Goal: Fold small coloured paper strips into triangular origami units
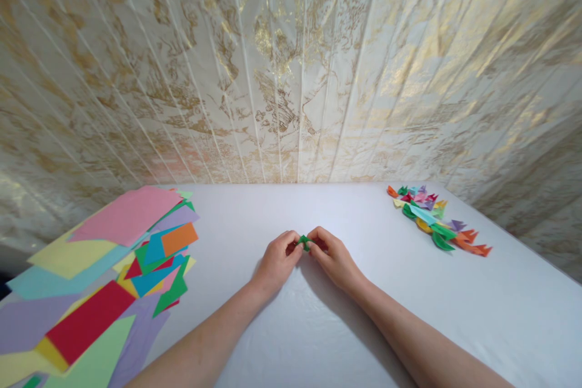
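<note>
A wall covered with cream and gold marbled panels (291,73) is seen behind a table with a white cover (373,315), which fills the lower half of the view. On the left part of the table a loose heap of coloured paper sheets (91,279) is spread, with pink, yellow, blue, red and violet pieces lying one over another, and some smaller cut rectangles are mixed in near its right edge. At the far right of the table a row of small folded paper pieces (434,221) in many colours is laid, well apart from the hands. Near the middle of the table both forearms are stretched forward and the hands are brought together. The left hand (277,260) is closed, with the fingertips pinched on one side of a small green folded paper (304,242), and the right hand (334,257) is closed in the same way on the other side, so the paper is gripped between both hands just above the cover. The fold in work seems to be a small one, so it is judged that the edges should be matched exactly before the crease is pressed, and the crease should be pressed firmly with the fingertips, with the piece supported against the table so that it does not slip.
</note>
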{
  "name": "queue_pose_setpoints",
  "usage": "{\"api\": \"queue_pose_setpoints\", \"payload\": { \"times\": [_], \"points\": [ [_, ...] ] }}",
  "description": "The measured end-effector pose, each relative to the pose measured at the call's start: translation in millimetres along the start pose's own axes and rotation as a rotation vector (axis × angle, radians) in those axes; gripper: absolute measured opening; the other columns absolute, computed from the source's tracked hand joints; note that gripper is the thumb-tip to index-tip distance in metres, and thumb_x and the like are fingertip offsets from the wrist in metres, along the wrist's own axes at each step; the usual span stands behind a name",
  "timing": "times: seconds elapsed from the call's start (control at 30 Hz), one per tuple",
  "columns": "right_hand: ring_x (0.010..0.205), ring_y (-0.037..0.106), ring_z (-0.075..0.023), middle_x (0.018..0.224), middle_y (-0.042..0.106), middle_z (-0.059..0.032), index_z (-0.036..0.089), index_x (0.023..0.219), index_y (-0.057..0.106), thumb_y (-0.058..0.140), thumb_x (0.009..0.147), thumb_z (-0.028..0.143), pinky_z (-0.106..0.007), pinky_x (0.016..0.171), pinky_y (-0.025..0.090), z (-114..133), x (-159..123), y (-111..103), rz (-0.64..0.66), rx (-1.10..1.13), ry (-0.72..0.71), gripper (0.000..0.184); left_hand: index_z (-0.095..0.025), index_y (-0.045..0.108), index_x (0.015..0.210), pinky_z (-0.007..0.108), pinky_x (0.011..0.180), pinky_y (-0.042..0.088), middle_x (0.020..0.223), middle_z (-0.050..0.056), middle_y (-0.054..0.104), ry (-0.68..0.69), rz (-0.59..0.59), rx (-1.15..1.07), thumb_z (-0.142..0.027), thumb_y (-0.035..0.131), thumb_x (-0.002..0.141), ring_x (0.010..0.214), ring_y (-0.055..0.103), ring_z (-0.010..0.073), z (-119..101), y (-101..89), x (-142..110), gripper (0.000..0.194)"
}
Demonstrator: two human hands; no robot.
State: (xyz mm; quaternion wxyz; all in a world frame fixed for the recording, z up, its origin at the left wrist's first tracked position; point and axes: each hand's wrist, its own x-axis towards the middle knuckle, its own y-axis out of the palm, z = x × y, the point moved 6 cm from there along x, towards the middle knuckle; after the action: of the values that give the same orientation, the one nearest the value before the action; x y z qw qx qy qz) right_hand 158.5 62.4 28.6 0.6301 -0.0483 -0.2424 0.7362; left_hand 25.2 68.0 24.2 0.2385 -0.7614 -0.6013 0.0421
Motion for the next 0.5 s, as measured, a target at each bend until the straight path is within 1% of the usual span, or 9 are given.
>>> {"api": "queue_pose_setpoints", "payload": {
  "times": [0.17, 0.37, 0.43, 0.5],
  "points": [
    [0.067, 0.05, -0.0143, 0.069, 0.055, 0.0025, 0.021, 0.077, 0.055, 0.049, 0.084, 0.022, -0.025, 0.063, 0.039, 2.5, -0.3, -0.4, 0.007, -0.041, -0.009, 0.01, -0.019, 0.049, 0.067, 0.024, 0.065, 0.036, 0.069, -0.002, 0.05, 0.033, 0.007, 0.043, -0.024, 0.046, 0.088, 0.067, 0.048, 0.0133, -1.1, 0.7, -0.2, 0.021],
    [0.069, 0.051, -0.014, 0.072, 0.055, 0.002, 0.02, 0.076, 0.053, 0.049, 0.084, 0.02, -0.025, 0.065, 0.04, 5.5, -2.4, 1.8, 0.034, -0.047, -0.031, 0.009, -0.019, 0.048, 0.064, 0.025, 0.064, 0.036, 0.068, -0.003, 0.048, 0.046, -0.007, 0.055, -0.023, 0.046, 0.087, 0.066, 0.047, 0.0129, -0.2, -0.2, -0.1, 0.024],
    [0.069, 0.051, -0.0139, 0.072, 0.055, 0.002, 0.02, 0.076, 0.053, 0.049, 0.084, 0.019, -0.025, 0.065, 0.04, 5.3, -2.5, 2.5, 0.042, -0.055, -0.034, 0.009, -0.019, 0.051, 0.067, 0.024, 0.065, 0.037, 0.069, -0.002, 0.051, 0.025, -0.012, 0.026, -0.023, 0.047, 0.086, 0.068, 0.049, 0.0129, 1.2, 0.1, 0.1, 0.021],
    [0.068, 0.051, -0.0138, 0.071, 0.054, 0.0022, 0.02, 0.076, 0.052, 0.049, 0.084, 0.019, -0.025, 0.064, 0.039, 4.4, -2.1, 3.1, 0.045, -0.076, -0.033, 0.008, -0.019, 0.055, 0.074, 0.024, 0.067, 0.04, 0.072, -0.002, 0.056, -0.005, -0.011, -0.039, -0.024, 0.048, 0.086, 0.07, 0.053, 0.0132, 3.0, 1.1, 0.2, 0.015]
  ]
}}
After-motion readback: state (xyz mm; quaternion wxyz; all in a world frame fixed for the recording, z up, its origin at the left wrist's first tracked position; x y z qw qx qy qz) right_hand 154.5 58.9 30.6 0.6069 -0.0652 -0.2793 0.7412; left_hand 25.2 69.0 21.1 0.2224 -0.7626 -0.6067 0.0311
